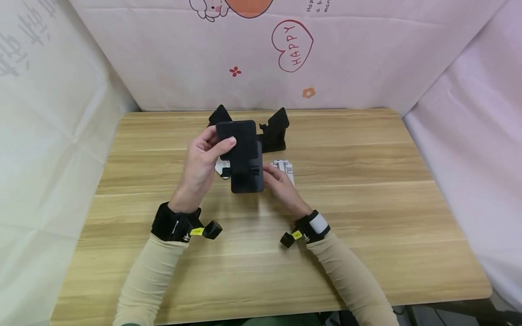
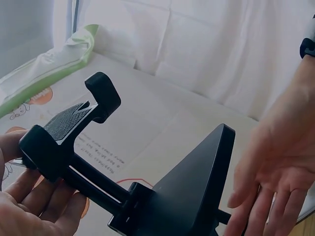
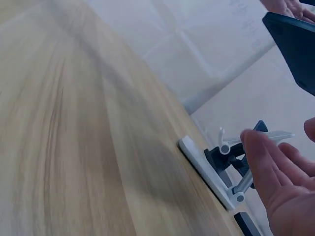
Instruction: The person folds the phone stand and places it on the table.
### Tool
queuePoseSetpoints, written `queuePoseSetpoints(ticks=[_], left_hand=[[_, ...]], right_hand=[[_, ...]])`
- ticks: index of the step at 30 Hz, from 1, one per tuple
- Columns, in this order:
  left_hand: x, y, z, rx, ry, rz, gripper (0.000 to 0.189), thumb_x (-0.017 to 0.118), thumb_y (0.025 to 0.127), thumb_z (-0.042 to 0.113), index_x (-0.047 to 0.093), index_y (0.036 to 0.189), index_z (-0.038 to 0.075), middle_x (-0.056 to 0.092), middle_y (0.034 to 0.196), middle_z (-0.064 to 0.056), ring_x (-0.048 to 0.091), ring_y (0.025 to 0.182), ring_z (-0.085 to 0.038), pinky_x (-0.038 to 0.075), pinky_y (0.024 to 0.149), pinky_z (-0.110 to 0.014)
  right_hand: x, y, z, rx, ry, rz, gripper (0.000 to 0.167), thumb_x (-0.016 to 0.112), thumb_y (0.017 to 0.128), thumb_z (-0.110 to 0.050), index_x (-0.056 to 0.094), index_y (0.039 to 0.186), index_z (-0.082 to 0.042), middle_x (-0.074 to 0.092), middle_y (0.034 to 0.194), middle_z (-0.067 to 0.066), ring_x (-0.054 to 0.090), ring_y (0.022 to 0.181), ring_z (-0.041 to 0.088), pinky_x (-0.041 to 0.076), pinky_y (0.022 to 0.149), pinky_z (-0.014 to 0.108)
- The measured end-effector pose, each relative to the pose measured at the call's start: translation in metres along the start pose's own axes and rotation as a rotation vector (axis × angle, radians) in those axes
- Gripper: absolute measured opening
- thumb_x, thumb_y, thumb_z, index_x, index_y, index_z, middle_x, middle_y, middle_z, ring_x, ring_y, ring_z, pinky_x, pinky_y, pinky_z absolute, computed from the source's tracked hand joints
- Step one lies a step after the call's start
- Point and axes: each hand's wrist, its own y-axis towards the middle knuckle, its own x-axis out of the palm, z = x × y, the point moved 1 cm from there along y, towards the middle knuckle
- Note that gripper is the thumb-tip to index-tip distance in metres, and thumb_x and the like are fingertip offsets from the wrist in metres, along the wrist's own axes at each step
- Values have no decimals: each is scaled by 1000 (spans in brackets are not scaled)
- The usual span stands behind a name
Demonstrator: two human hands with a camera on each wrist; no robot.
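Note:
My left hand holds a black phone stand up above the table, the thumb pressed on its upper plate. In the left wrist view the stand's clamp-like cradle, its twin-rod neck and its flat base show, with my left fingers curled round the cradle end. Beside the base, on the right, is my right hand, its fingers fairly straight and nothing gripped. Whether its fingertips touch the base I cannot tell. A white folding stand stands on the table behind the right hand.
Another black stand is at the back of the wooden table, with a black plate to its left. A white object is partly hidden behind the held stand. White cloth walls enclose the back and sides.

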Motion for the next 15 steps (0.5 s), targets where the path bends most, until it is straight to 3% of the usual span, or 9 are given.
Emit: queuePoseSetpoints(ticks=[6,9,12,15], left_hand=[[0,-3,-7,-22,6,-10,29,65,92,-8,74,99,19,74,94,3,68,86,-11,57,81,-24],[0,-4,-12,-30,16,-15,29,65,92,-8,74,100,18,74,95,4,68,88,-11,56,82,-24],[0,-4,-17,-48,23,-17,28,65,92,-8,73,101,18,75,96,4,67,90,-11,56,83,-25],[-1,-4,-22,-69,40,-14,26,66,92,-7,72,102,17,74,97,4,66,91,-12,56,83,-25]], right_hand=[[2,-2,-2,78,253,-43,40,42,112,-22,52,143,1,69,118,2,67,99,10,57,86,23],[3,-3,-5,96,408,-58,34,36,114,-24,60,130,-5,72,105,-1,70,89,8,59,77,22],[5,-4,-9,98,541,-94,41,29,115,-31,64,115,-9,71,97,1,70,81,9,59,68,22],[4,-4,-11,92,586,-139,48,27,114,-37,65,109,-9,70,94,3,70,78,11,59,65,24]])
